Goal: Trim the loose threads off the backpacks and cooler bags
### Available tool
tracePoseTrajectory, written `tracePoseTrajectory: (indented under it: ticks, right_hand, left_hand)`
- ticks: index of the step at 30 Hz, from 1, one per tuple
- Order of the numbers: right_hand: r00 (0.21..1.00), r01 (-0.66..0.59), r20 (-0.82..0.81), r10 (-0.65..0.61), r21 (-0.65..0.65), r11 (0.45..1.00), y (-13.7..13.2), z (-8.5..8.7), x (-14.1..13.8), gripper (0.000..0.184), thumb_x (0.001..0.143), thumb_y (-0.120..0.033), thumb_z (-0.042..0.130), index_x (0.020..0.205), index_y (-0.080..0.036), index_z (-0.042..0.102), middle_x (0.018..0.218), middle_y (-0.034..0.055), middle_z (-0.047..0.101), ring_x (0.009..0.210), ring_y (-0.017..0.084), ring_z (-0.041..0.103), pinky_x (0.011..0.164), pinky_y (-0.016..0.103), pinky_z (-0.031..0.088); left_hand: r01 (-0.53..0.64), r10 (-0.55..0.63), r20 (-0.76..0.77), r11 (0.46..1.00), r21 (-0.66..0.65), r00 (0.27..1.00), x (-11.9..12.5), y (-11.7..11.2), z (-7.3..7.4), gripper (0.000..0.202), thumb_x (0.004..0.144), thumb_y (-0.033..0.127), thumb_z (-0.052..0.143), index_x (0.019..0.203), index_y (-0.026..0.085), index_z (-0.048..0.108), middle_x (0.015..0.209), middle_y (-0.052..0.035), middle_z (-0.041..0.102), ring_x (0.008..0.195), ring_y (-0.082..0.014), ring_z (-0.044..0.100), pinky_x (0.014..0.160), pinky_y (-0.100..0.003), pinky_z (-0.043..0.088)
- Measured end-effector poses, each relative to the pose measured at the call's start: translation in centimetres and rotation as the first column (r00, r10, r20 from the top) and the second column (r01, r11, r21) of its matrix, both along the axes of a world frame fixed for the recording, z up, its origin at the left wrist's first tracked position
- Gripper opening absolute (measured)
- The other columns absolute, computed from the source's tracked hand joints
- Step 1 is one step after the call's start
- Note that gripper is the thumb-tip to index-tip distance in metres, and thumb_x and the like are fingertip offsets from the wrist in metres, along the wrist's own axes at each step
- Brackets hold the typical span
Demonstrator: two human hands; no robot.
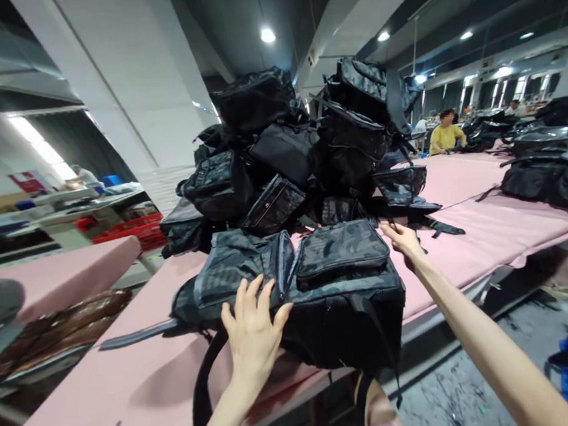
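Note:
A dark camouflage backpack [248, 260] lies on its back at the near edge of the pink table, with straps hanging toward me. Its squarish front pocket [342, 251] faces up, and beside it a zipped opening gapes a little. My left hand [255, 326] rests on the bag's near side, fingers spread and holding nothing. Just off the pocket's right corner, my right hand [403, 240] is closed in a pinch. Whatever sits between those fingertips is dark and too small to make out.
Behind the bag rises a heap of black and camouflage backpacks [282, 146]. More bags [552, 180] lie on the pink table [468, 242] to the right. A person in yellow [446, 136] works farther back. A white pillar [115, 75] and red crates [125, 231] stand left.

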State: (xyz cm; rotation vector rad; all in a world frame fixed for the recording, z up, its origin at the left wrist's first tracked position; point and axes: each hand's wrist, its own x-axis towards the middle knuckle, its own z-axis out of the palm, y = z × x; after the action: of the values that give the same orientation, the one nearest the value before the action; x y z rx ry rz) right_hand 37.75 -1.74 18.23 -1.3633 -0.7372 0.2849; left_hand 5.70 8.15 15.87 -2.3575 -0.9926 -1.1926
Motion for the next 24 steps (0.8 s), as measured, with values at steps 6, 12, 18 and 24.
tracePoseTrajectory:
  ticks: [6, 12, 18, 24]
  right_hand:
    - [0.996, -0.088, 0.014, 0.087, 0.058, 0.994, 4.3, -1.9, 0.0, 0.053, 0.062, -0.053, 0.064, 0.099, -0.015, 0.067, 0.08, 0.0048, 0.067, 0.07, 0.017, 0.06, 0.06, 0.028, 0.048]
    - [0.986, -0.071, 0.16, 0.049, 0.135, 0.988, -0.2, -4.9, -5.4, 0.038, 0.077, -0.039, 0.056, 0.106, -0.016, 0.063, 0.112, 0.0096, 0.062, 0.104, 0.021, 0.056, 0.09, 0.037, 0.044]
    - [0.702, -0.137, 0.711, 0.05, 0.066, 0.988, -3.7, -7.1, -13.4, 0.029, 0.083, -0.016, 0.047, 0.108, -0.02, 0.061, 0.122, 0.0088, 0.056, 0.102, 0.017, 0.059, 0.08, 0.028, 0.05]
    - [0.429, -0.089, 0.903, -0.013, 0.057, 0.994, -2.9, -6.7, -17.2, 0.025, 0.084, -0.019, 0.048, 0.104, -0.017, 0.062, 0.121, 0.0099, 0.057, 0.068, 0.013, 0.063, 0.06, 0.026, 0.048]
  left_hand:
    - [0.084, -0.084, -0.071, 0.996, 0.001, 0.994, -1.0, 3.5, -1.6, 0.039, 0.087, 0.037, 0.035, 0.116, 0.017, 0.053, 0.125, -0.0154, 0.051, 0.127, -0.0305, 0.033, 0.1, -0.053, 0.022]
    - [0.012, -0.069, -0.264, 0.978, -0.21, 0.962, -2.8, 10.2, 1.7, 0.041, 0.085, 0.029, 0.032, 0.12, 0.019, 0.052, 0.132, -0.011, 0.047, 0.13, -0.0291, 0.027, 0.098, -0.05, 0.028]
    - [-0.24, -0.018, -0.418, 0.795, -0.556, 0.908, -1.5, 11.2, 10.8, 0.033, 0.079, 0.026, 0.042, 0.1, 0.016, 0.065, 0.106, -0.009, 0.065, 0.1, -0.0237, 0.057, 0.083, -0.027, 0.042]
    - [-0.194, -0.013, -0.345, 0.807, -0.558, 0.939, 3.5, 4.0, 12.0, 0.054, 0.082, 0.055, 0.033, 0.12, 0.021, 0.052, 0.119, -0.0111, 0.057, 0.108, -0.0271, 0.053, 0.089, -0.036, 0.039]
